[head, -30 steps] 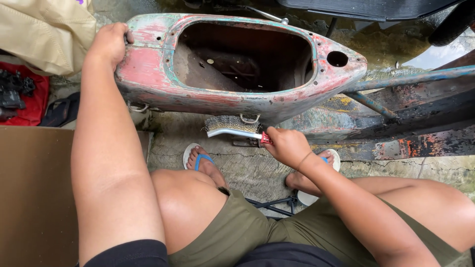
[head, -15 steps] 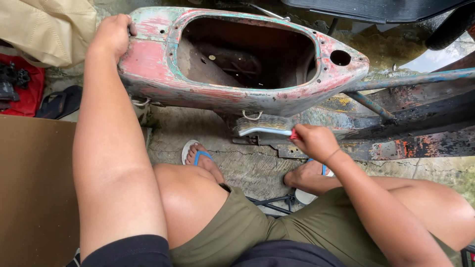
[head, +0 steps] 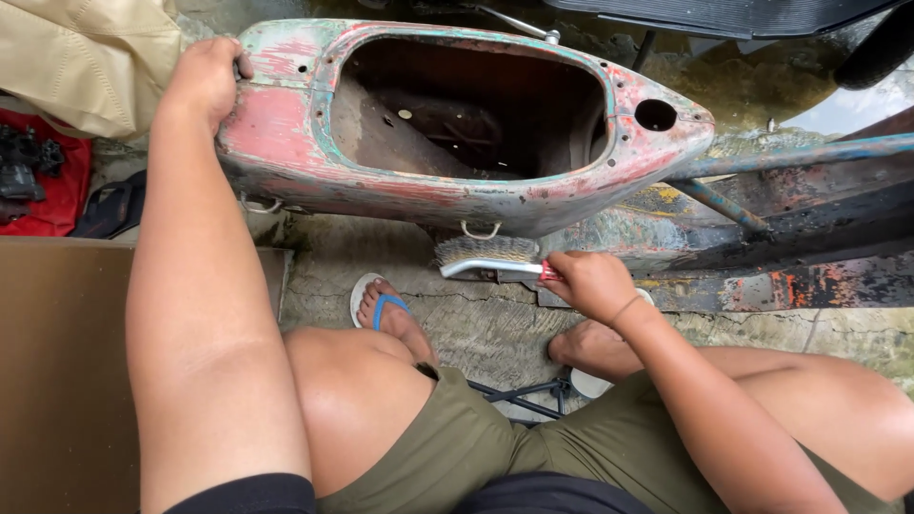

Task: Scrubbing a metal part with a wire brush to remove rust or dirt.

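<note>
My right hand (head: 590, 283) was clamped on the wire brush (head: 490, 259), its handle lying left-right under the near flank of the rusty shell (head: 286, 133), my left hand (head: 205, 81) gripping the far-left end.

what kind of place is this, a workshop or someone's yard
Probably an informal outdoor repair spot or yard: the cracked concrete ground, a worn red metal scooter body with peeling paint gripped by the left hand, and a wire brush in the right hand.

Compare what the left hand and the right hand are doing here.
The left hand grips the rear edge of the worn red scooter shell, arm stretched out; the right hand holds a wire brush, lower and nearer the body. The left hand rests on top; the right works against the shell's underside. Both are bare.
</note>
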